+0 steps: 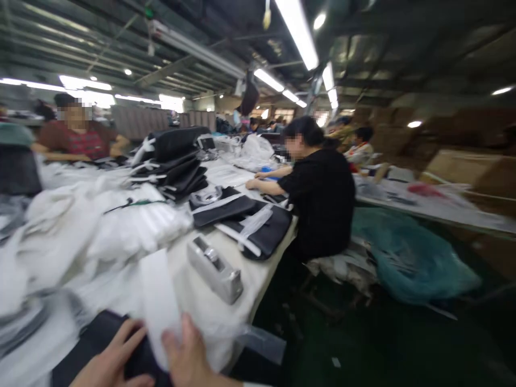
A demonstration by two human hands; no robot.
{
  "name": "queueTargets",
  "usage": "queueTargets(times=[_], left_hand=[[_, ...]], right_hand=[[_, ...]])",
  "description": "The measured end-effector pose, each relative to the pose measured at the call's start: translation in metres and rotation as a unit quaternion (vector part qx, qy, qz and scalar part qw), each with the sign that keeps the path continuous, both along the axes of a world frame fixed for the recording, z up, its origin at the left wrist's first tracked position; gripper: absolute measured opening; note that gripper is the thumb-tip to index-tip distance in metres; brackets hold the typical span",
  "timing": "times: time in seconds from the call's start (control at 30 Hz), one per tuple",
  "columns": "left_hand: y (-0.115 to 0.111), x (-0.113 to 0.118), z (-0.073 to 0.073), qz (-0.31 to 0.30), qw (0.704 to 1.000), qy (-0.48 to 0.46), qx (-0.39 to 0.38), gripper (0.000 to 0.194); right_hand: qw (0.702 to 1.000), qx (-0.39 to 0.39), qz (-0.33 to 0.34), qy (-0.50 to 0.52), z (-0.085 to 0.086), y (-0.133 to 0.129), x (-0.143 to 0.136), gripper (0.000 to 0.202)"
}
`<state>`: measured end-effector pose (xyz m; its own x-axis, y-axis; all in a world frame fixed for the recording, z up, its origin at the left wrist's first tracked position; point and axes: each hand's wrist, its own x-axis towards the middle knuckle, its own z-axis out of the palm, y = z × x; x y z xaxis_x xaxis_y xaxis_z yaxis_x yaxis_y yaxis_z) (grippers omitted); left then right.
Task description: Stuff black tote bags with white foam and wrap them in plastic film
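At the bottom, my left hand [115, 357] lies with its fingers apart on a black piece of material [86, 341]. To its right, my right hand [189, 352] has thumb and finger against the lower part of a long white strip [159, 293], which stands up from the black piece. Whether the fingers close fully on the strip is blurred. A clear plastic film [258, 338] extends right from beside my right hand. Beyond the hands, a grey tape dispenser [215, 269] sits near the table edge.
White material [60, 231] is heaped at left. Black folded pieces [177, 161] are stacked farther back; others [262, 231] lie by the right edge. A person in black [322, 199] sits there, another person [84, 137] is at far left. A teal bag [415, 258] lies right.
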<state>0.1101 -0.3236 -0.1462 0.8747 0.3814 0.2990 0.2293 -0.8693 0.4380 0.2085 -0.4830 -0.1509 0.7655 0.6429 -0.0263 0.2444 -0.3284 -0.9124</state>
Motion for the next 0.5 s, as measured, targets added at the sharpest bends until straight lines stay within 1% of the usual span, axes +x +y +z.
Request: queueTargets(times=[0.03,0.07,0.1,0.13,0.2,0.27,0.37,0.43,0.5], left_hand=[[0.0,-0.009,0.007,-0.021,0.999,0.029,-0.028,0.054],[0.0,-0.014,0.014,-0.046,0.995,0.07,-0.057,0.052],[-0.001,-0.017,0.02,-0.059,0.991,0.095,-0.08,0.048],[0.0,-0.017,0.025,-0.057,0.99,0.096,-0.09,0.042],[0.001,-0.015,0.028,-0.046,0.994,0.048,-0.085,0.033],[0.001,-0.015,0.025,-0.042,0.997,-0.015,-0.062,0.034],[0.0,-0.021,0.019,-0.043,0.993,-0.109,-0.009,0.043],[-0.001,-0.025,0.017,-0.037,0.986,-0.157,0.033,0.046],[-0.001,-0.028,0.015,-0.024,0.979,-0.189,0.071,0.046]], right_hand=[[0.998,0.025,-0.005,0.05,0.002,0.005,0.002,0.054],[0.994,0.055,0.007,0.098,0.005,0.008,0.006,0.055],[0.987,0.079,0.013,0.141,0.008,0.012,0.013,0.058],[0.978,0.098,0.021,0.185,0.012,0.015,0.021,0.059],[0.955,0.127,0.039,0.264,0.016,0.018,0.039,0.058],[0.941,0.137,0.031,0.309,0.02,0.015,0.054,0.054],[0.939,0.116,0.038,0.321,0.029,0.01,0.061,0.048],[0.94,0.107,0.072,0.316,0.036,0.011,0.059,0.046],[0.943,0.089,0.121,0.296,0.04,0.017,0.055,0.042]])
